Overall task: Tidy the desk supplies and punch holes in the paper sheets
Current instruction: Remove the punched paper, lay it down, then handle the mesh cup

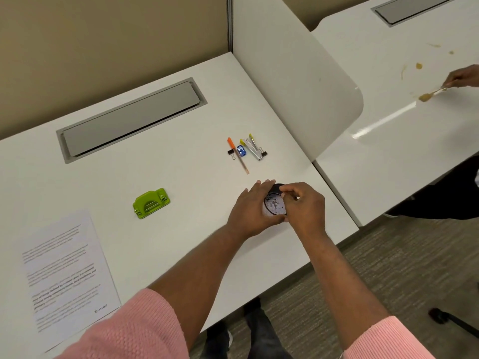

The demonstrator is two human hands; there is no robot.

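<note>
Both hands hold a small round container (274, 206) with a black rim and a white patterned face, just above the white desk (181, 229) near its right edge. My left hand (250, 211) wraps its left side and my right hand (304, 208) pinches its top rim. A green hole punch (151, 203) sits left of the hands. Printed paper sheets (67, 270) lie at the desk's front left. Beyond the hands lie an orange pen (238, 154), a blue toy car (241, 151), a metal stapler-like tool (253, 149) and black binder clips (263, 153).
A grey cable hatch (131, 120) is set into the back of the desk. A white divider panel (298, 81) stands on the right. On the neighbouring desk (388, 125), another person's hand (461, 77) holds a spoon over brown smears.
</note>
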